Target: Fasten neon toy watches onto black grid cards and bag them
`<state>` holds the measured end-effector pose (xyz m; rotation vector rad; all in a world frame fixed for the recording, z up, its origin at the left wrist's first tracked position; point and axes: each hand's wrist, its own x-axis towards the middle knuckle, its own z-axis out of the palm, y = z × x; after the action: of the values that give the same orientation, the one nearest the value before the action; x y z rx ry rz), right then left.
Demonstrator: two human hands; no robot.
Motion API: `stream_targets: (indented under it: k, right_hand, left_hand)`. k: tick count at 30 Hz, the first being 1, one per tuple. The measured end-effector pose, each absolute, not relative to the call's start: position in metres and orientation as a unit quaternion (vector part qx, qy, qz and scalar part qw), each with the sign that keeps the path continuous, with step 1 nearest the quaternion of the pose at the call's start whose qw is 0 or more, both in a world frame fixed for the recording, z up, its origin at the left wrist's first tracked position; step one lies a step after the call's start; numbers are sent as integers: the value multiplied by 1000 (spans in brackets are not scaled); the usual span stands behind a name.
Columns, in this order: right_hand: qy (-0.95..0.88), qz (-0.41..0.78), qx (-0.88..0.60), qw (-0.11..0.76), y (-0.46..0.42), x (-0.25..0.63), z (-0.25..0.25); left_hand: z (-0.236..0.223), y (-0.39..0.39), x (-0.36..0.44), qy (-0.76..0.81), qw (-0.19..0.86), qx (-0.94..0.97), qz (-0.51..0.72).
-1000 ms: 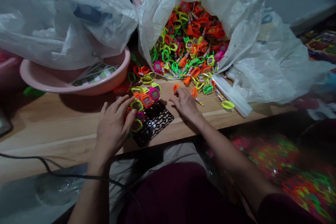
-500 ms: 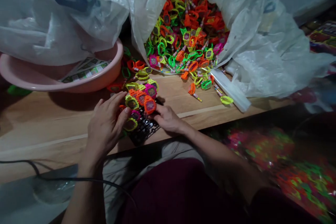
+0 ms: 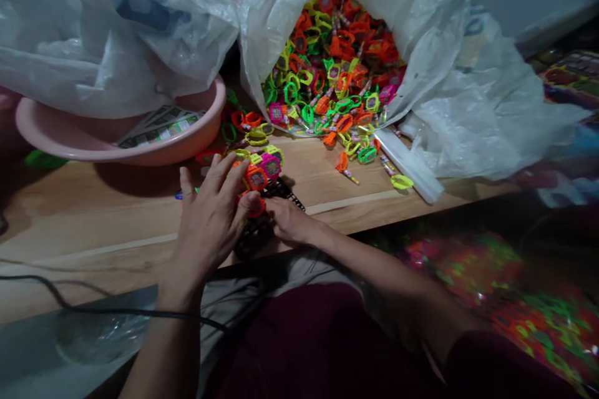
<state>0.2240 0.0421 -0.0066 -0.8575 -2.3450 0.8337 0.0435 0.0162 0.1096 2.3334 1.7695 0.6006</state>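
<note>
Several bright toy watches (image 3: 271, 166) in pink, yellow and orange lie bunched on a black gridded tray (image 3: 255, 242) at the table's front edge. My left hand (image 3: 208, 218) is spread over the left side of the bunch, partly hiding it. Its thumb tip meets an orange-red toy watch (image 3: 255, 206). From the other side, the bent fingers of my right hand (image 3: 291, 222) close on that same watch, low over the tray. The fingertips are partly hidden.
Behind, a large plastic bag (image 3: 430, 31) spills toy watches onto the wooden table (image 3: 116, 215). A pink basin (image 3: 163, 153) with printed sheets stands left. A clear plastic roll (image 3: 412, 165) lies right. A black cable (image 3: 112, 312) crosses my left forearm.
My left hand has moved right and opened over the bunch. The orange-red watch has gone lower and left, with my right fingers now at it. The view has shifted slightly.
</note>
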Motion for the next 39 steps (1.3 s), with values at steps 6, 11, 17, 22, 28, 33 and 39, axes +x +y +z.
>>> stream_targets:
  k: [6,11,17,22,28,33,39]
  right_hand:
    - [-756,248,-488,358,57,314,34]
    - [-676,124,-680,257,71,404,35]
    - [-689,309,-560,342,58,360,18]
    - [-681,469,-409,387,45,268,21]
    - [-769,372,-396,338,44,226,0]
    - [-827,247,-406,301,37,221,-12]
    - [-848,223,-413,246,34,202,-4]
  left_hand:
    - [106,23,35,596,62,792,117]
    - [105,21,26,596,56,790,131]
    - [103,21,30,606,57,782,136]
    - [105,24,27,601,78,786,121]
    - [104,23,27,588,77,796,121]
    - [105,18,27,573,104,805,113]
    - [107,24,38,566,55,817,99]
